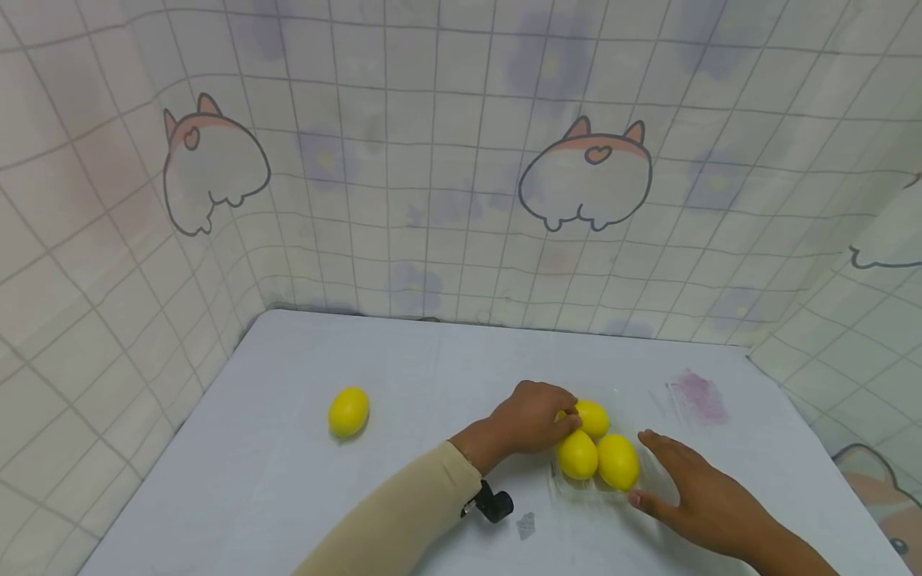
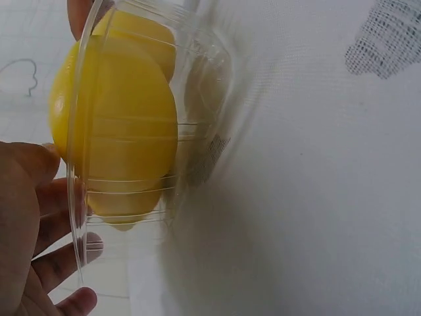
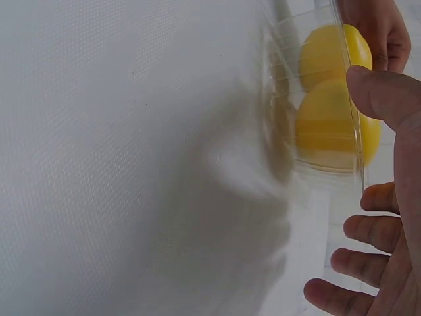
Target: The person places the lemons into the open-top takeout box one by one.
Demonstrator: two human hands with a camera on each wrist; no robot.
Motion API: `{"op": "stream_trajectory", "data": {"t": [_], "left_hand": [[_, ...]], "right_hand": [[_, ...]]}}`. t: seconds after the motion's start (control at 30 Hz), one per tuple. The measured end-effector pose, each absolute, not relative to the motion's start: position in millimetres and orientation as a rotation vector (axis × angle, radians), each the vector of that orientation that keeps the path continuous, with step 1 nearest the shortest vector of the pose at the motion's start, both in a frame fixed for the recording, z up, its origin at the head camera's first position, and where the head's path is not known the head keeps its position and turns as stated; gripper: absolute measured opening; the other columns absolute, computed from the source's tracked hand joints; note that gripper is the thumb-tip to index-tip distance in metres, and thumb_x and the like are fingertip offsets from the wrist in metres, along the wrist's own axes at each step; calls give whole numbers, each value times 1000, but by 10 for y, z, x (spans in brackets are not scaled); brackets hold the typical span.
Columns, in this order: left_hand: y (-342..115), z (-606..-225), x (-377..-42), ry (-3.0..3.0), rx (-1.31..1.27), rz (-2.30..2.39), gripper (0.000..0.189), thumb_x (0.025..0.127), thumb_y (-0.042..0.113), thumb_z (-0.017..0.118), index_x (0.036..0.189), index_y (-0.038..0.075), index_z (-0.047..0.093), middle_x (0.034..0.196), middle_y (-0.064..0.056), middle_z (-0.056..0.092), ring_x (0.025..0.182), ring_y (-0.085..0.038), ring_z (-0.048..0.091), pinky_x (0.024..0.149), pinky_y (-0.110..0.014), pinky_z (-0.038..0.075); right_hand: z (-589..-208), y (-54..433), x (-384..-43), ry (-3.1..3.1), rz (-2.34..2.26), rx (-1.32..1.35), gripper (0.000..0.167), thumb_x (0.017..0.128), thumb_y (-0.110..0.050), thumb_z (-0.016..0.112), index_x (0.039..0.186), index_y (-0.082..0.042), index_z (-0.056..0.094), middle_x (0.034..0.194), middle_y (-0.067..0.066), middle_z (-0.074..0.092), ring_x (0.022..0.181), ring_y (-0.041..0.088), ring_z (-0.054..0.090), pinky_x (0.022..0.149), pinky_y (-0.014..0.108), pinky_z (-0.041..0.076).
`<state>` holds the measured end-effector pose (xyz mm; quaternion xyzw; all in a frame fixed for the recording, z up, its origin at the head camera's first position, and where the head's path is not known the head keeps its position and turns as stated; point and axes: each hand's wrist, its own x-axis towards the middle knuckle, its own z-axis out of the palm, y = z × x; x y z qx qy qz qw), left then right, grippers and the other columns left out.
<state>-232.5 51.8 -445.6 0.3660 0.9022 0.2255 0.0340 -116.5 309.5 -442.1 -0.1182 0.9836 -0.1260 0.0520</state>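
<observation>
Grid-printed cloth (image 1: 432, 104) walls in the white desk (image 1: 446, 360) at its far edge and down both flanks, while the near edge runs out of view. With 12 o'clock pointing away from you, the clear plastic tray (image 1: 591, 494) sits on the desk's 3 o'clock side, three lemons showing in it: the rear lemon (image 1: 593, 419) at 12, the near left lemon (image 1: 578, 456) at 8 and the near right lemon (image 1: 618, 462) at 4. Your left hand (image 1: 529, 416) reaches in from 10 o'clock, fingers bent and apparently pinching the rear lemon, though they hide part of the contact. Your right hand (image 1: 709, 496) waits around 4 o'clock, fingers spread and holding nothing; whether its thumb touches the rim is hard to tell. Such thin plastic would likely skid or flex, so steady that rim lightly with your right hand, work the lemon gently, and mind that your knuckles don't nudge its neighbours. You have your widest travel toward 9 o'clock, where the loose lemon (image 1: 349, 412) lies well apart; toward 3, the desk's side edge leaves less.
</observation>
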Motion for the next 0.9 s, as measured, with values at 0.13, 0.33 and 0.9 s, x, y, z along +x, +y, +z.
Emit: {"op": "stream_trajectory", "data": {"t": [0.13,0.33,0.9], "left_hand": [[485,-4457,-2321,2782,1175,714,34,106,38,56,124,15,74,130,9,67,125,-8,59,111,-27,41],[360,-4474,-2310,2828,1212,686,33,107,37,54,128,19,72,139,8,62,134,-10,52,116,-32,35],[-333,-4426,-2277,2884,1186,822,32,105,29,59,132,15,69,142,2,60,136,-16,50,115,-38,38]], "right_hand": [[-4419,3098,-1162,3012,-390,-380,99,86,-78,58,156,-10,40,154,20,45,134,45,48,93,69,48],[-4420,3098,-1171,3013,-378,-378,99,86,-79,58,156,-10,41,154,20,45,134,44,49,93,69,49],[-4395,3073,-1160,2979,-376,-343,102,85,-79,59,157,-9,38,156,21,42,136,46,45,96,70,45]]}}
